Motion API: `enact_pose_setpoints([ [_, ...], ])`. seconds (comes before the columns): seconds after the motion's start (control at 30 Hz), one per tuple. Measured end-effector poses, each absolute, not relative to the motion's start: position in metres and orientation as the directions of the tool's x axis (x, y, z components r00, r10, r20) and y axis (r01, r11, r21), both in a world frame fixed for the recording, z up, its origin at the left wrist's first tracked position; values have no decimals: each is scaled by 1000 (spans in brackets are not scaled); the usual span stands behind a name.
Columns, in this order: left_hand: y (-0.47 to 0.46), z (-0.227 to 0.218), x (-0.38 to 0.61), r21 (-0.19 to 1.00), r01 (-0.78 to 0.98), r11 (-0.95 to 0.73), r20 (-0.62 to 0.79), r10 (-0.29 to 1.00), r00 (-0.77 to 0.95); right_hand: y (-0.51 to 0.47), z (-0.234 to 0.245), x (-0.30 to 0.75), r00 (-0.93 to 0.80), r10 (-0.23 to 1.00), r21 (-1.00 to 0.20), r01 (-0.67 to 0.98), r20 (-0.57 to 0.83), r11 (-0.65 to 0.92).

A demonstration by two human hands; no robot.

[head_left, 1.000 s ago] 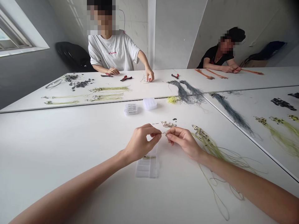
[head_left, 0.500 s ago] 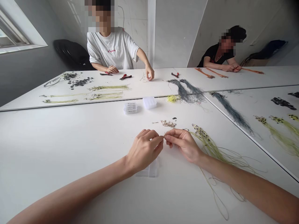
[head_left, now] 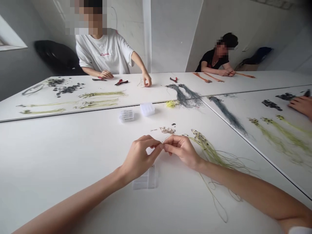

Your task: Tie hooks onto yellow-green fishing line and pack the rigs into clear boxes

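My left hand (head_left: 140,157) is closed in a pinch, thumb and forefinger forming a loop. Against its fingertips my right hand (head_left: 182,150) pinches too, and whatever tiny piece lies between them is too small to make out. Below my left hand lies a clear compartment box (head_left: 145,180), partly covered by it. Just beyond the fingers is a small heap of brownish metal pieces (head_left: 167,130), with tiny black bits (head_left: 173,124) beside it. A bundle of yellow-green cords (head_left: 207,148) lies to the right of my right hand, with loose loops passing under my forearm.
Two plastic boxes (head_left: 147,109) stand ahead, near a yellow cord coil (head_left: 172,104) and grey cord bundles (head_left: 186,96). Across the table, a person in white (head_left: 104,53) handles something small, near pliers (head_left: 121,82). Another person (head_left: 215,61) handles orange cords. A co-worker's hand (head_left: 302,105) is at right.
The view has turned slightly right, so things appear further left. My left thumb and forefinger now form a wider loop, still meeting my right fingertips. A co-worker's hand has appeared at the right edge.
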State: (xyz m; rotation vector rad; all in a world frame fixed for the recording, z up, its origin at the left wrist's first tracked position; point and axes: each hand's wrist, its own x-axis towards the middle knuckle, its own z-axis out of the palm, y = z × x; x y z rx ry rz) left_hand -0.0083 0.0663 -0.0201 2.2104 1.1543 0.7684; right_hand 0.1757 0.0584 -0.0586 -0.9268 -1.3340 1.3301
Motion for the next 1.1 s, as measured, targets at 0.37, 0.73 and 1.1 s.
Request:
enact_pose_setpoints([
  [0.37,74,0,1,796,519,-311,117,921,373,65,-37,185,-137,869,-854,165,476,494],
  [0.73,57,18,12,863,440,-249,154,958,240,48,-10,187,-168,876,-846,234,451,480],
  [1.1,5,10,4,877,440,-191,142,980,142,9,-14,170,-119,912,-905,129,393,406],
])
